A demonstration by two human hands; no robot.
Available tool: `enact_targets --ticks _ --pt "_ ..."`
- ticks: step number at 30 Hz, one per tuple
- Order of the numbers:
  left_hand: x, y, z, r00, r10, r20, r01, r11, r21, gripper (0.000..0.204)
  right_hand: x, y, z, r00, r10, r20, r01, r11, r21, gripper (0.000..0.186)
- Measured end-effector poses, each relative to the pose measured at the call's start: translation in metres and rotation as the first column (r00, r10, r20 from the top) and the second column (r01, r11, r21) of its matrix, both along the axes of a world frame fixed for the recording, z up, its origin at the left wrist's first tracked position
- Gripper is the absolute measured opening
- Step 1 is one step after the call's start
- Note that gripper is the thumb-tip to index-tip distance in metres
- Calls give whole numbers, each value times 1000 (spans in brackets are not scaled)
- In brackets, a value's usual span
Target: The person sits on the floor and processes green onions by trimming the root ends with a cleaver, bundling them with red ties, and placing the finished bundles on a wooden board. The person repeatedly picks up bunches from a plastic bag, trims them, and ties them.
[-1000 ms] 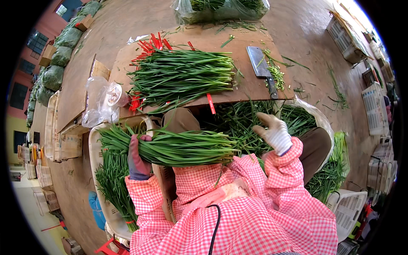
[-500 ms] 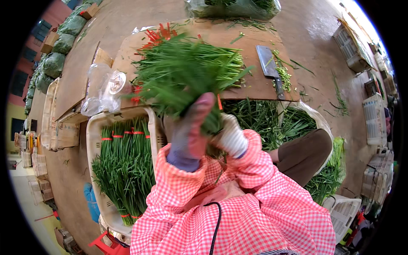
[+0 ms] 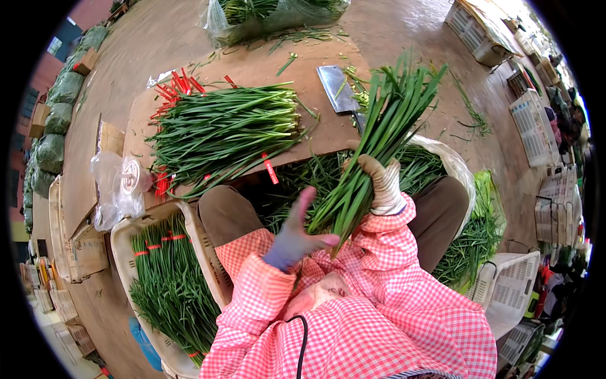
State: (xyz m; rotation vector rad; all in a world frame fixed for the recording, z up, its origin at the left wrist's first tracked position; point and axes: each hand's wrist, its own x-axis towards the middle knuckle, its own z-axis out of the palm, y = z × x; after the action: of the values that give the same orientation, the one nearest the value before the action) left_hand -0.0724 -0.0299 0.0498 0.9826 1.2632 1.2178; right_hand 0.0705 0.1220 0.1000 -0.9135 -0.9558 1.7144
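to the left of your hands, a pale plastic crate (image 3: pixel 208 265) holds green bunches tied with red bands (image 3: pixel 170 284). ahead and left of your hands, a pile of long loose green stalks (image 3: pixel 224 129) lies on the flat brown board (image 3: pixel 252 69), with thin red strips (image 3: pixel 183 85) at its far left. your grey-and-pink gloved left hand (image 3: pixel 295 239) has its thumb and fingers spread, just beside the lower end of the bunch; you can't tell whether it touches. your right hand in a pale glove (image 3: pixel 382 183) grips that bunch of long flat green leaves (image 3: pixel 382 129), tilted up and away to the right, with no band showing. beyond it lies a wide steel cleaver (image 3: pixel 338 88). the step in hand looks like gathering and evening the bunch; the next move seems to call for your left hand closing around the lower end.
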Motion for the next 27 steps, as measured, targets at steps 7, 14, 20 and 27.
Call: enact_targets --ticks 7,14,20,27 --pt "31 11 -46 811 147 566 79 932 -355 53 22 17 -57 687 3 727 -381 853 357 87" --pt "35 18 -54 906 174 387 -64 958 -281 39 23 -30 -55 714 336 615 -470 880 66 73" --pt "41 17 -44 989 105 101 -89 984 -153 60 15 -38 -73 703 218 677 -326 945 34 57" --pt "41 15 -55 768 168 618 51 946 -321 49 11 -53 -84 930 137 340 -131 991 -40 34"
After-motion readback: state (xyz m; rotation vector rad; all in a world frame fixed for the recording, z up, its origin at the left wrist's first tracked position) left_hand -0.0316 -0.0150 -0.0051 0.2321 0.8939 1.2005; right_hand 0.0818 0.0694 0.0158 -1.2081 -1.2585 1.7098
